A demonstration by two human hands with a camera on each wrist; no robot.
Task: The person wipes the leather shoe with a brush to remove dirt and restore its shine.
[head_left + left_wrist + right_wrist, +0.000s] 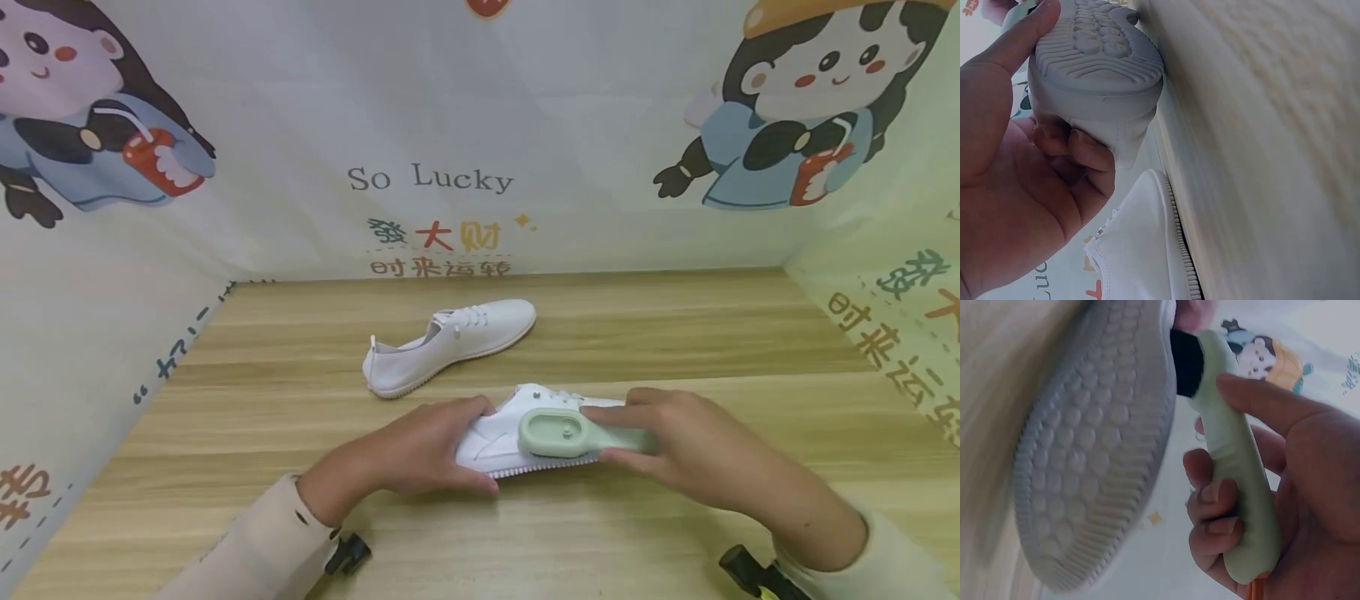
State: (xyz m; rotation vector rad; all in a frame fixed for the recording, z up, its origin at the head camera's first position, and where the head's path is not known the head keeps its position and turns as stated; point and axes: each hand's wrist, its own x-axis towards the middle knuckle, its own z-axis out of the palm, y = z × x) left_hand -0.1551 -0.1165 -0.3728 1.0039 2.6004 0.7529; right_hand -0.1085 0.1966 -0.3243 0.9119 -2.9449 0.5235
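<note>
A white lace-up shoe (pixel 495 446) lies tilted on its side between my hands, its studded sole (pixel 1079 450) facing me. With thumb and fingers my left hand (pixel 431 442) grips the heel end; in the left wrist view the fingers curl into the shoe's opening. My right hand (pixel 686 446) holds a pale green brush (pixel 1241 487) by its handle, fingers wrapped around it. The brush's dark bristles (pixel 1186 362) press against the shoe's side. An orange cord loop hangs from the handle's end in the right wrist view.
A second white shoe (pixel 450 346) stands upright on the wood-grain table (pixel 262 400), behind the held one. Printed cloth walls (pixel 300 108) with cartoon figures and lettering enclose the table at the back and both sides.
</note>
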